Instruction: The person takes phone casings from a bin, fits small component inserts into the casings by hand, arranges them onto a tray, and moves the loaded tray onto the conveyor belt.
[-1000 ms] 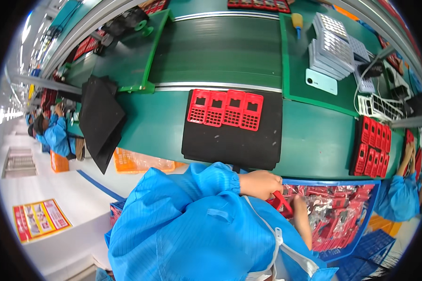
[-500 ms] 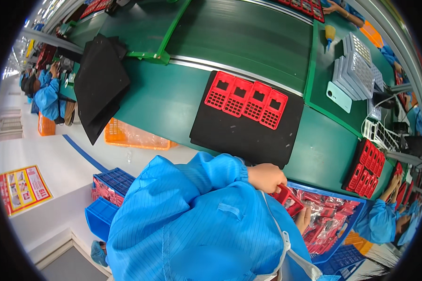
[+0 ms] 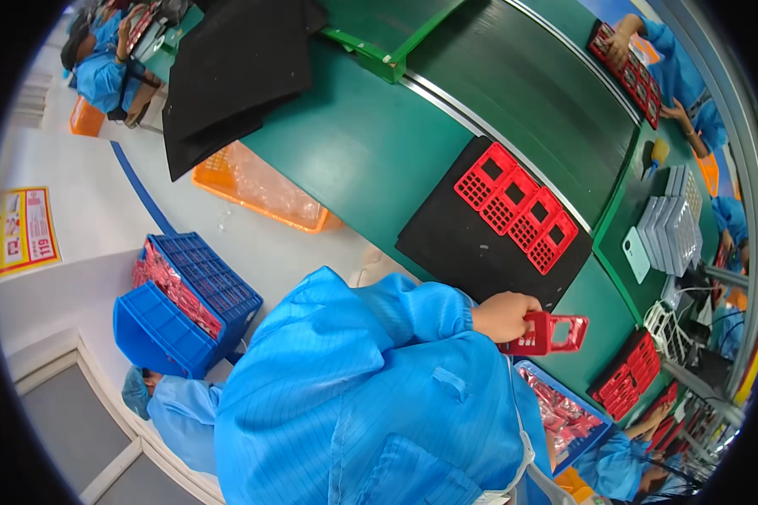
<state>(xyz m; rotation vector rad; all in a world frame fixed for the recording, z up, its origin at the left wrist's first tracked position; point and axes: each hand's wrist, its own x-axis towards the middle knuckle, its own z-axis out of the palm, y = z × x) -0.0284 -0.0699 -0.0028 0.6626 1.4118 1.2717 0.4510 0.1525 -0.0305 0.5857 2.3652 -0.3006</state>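
Observation:
My left hand (image 3: 505, 318) is closed on a red plastic keypad-phone housing (image 3: 544, 338), held near the table's front edge. The housing has a rectangular window opening, and a keypad grid shows beside my fingers. Just beyond lies a black mat (image 3: 442, 240) with a row of several similar red housings (image 3: 514, 220) side by side along its far part. Below the held housing, a blue crate (image 3: 589, 444) holds red parts in clear bags (image 3: 560, 411). Of my right hand only a sliver of skin (image 3: 552, 446) shows beside the crate; its fingers are hidden.
Black sheets (image 3: 236, 67) overhang the green table on the left. An orange crate (image 3: 269, 195) and blue crates (image 3: 206, 282) stand lower left. Grey trays (image 3: 672, 231), a pale phone (image 3: 636, 255) and red housings (image 3: 627, 374) lie right. Co-workers' hands (image 3: 619, 46) handle a tray of housings.
My left hand has lifted the red housing up from over the blue crate, away from my right hand. My right hand has mostly gone out of sight. The view has turned and shifted.

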